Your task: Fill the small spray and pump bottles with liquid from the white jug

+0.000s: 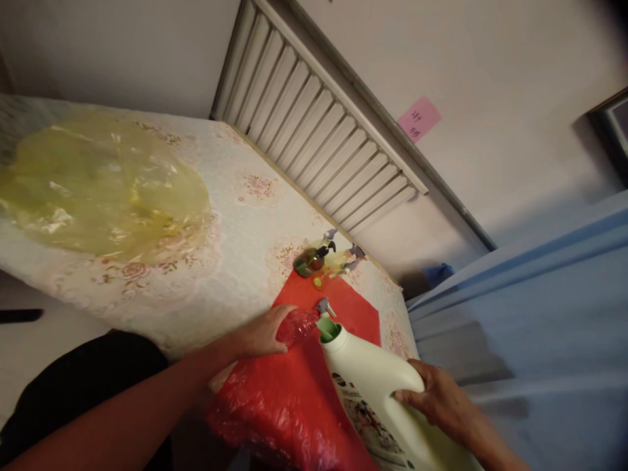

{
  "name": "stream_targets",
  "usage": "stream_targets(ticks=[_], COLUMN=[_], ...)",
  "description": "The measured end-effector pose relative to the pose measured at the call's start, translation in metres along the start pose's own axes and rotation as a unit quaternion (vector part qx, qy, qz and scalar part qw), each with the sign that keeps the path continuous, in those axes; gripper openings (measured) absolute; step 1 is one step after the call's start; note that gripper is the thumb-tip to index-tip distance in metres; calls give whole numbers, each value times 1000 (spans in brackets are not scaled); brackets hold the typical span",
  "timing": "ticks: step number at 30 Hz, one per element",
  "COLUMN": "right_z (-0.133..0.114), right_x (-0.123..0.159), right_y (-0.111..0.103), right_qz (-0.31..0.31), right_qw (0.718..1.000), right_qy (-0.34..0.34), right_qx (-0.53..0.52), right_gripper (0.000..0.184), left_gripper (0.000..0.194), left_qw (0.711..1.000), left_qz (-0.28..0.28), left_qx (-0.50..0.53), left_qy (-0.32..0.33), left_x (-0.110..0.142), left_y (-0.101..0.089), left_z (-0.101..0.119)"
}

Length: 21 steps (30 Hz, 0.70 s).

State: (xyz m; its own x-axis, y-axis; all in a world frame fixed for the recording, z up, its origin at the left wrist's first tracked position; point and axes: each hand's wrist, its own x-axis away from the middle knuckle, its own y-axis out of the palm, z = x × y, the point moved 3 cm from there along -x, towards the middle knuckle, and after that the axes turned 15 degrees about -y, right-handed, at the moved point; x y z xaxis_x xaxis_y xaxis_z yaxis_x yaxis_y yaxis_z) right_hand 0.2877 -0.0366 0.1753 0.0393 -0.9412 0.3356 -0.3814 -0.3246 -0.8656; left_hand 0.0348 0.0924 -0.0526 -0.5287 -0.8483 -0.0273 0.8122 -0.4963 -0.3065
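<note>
My left hand [265, 331] is wrapped round a clear plastic bottle [298, 326], which looks red against the red sheet [362, 315] beneath. The bottle tilts with its neck toward a large cream jug [375, 369]. That jug is tipped too, its open mouth with a green pour spout [327, 329] close against the bottle's neck. Whether liquid is flowing cannot be seen. My right hand [436, 396] grips the jug at its handle. A grey spray trigger head [324, 306] sits just beyond the bottle's neck.
A dark green pump bottle [310, 260] and clear spray bottles [336, 265] stand at the sheet's far edge. Yellow plastic bagging [105, 190] covers the table's left part. Crumpled red plastic [279, 418] hangs in front. A radiator [314, 118] lines the wall; a blue curtain [554, 314] hangs right.
</note>
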Motion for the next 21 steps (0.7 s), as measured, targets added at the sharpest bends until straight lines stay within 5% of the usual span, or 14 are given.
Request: stream_targets(ticks=[21], right_z=[-2], right_x=[0], right_y=[-3], right_qz=[-6], right_qw=[1000], right_qy=[-8], right_qx=[19], right_gripper=[37], left_gripper=[81], left_qw=[1000], left_qz=[3], left_qx=[-16], left_qy=[8], left_x=[0], left_y=[0], left_z=[3])
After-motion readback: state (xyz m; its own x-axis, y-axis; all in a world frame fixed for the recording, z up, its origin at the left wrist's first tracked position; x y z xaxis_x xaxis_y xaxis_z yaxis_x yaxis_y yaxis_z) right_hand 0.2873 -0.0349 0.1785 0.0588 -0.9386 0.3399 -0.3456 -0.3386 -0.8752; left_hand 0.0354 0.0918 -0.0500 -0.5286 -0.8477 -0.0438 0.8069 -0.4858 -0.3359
